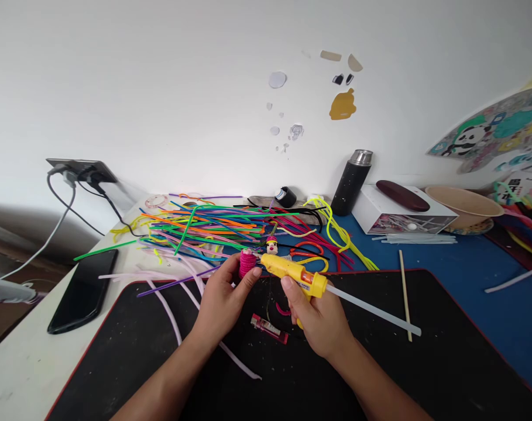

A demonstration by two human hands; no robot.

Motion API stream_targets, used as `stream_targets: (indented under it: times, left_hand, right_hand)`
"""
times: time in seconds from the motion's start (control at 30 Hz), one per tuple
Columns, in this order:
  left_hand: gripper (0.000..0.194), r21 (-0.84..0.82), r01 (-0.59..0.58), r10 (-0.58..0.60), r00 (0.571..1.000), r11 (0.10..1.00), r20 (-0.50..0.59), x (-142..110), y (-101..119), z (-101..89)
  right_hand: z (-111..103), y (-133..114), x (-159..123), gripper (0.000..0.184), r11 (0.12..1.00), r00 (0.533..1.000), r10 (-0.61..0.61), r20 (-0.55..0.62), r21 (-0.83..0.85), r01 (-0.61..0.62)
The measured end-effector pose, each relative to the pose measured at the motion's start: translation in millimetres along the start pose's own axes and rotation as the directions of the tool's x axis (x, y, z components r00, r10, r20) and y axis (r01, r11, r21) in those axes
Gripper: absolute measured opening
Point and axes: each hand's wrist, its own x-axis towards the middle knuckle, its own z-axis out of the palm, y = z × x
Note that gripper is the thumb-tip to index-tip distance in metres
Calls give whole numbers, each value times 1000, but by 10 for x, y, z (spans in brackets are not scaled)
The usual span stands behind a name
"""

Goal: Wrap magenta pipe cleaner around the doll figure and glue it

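Between the thumb and fingers of my left hand [224,301] is a small coil of pink pipe cleaner [247,264], held upright with a whitish top. My right hand [322,318] grips a yellow hot glue gun [287,270], a long translucent glue stick [375,310] jutting from its back end. The gun's nozzle points left, at the top of the coil; whether it touches I cannot tell. Just behind the nozzle stands a small figure with a pale face and pink-and-yellow top [271,245]. Below my hands, a red lighter [269,328] lies on the black mat [160,374].
Many coloured pipe cleaners [213,222] spread across the back. A phone [83,292] lies left. Behind on the right stand a black flask [351,184], a white drawer box [401,210] and a beige bowl [463,202]. A wooden stick [405,292] lies on the mat's right side.
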Motion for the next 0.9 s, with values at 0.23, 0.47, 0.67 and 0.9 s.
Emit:
stream_targets:
  times: [0.23, 0.47, 0.67, 0.9]
  left_hand:
    - [33, -18, 21, -21, 1000, 1000, 22, 5, -5, -2]
    - [35, -66, 31, -29, 999, 997, 37, 12, -2, 5]
    - [40, -228, 48, -41, 999, 972, 33, 13, 2, 25]
    - [47, -335, 80, -75, 997, 939, 27, 5, 57, 35]
  right_hand:
    - [6, -2, 1, 55, 1000, 1000, -4, -1, 1, 4]
    - [-3, -18, 3, 54, 1000, 1000, -5, -1, 0, 5]
    - [-3, -36, 9, 53, 1000, 1000, 3, 5, -5, -3]
    - [-7, -24, 10, 50, 1000, 1000, -9, 1, 18, 9]
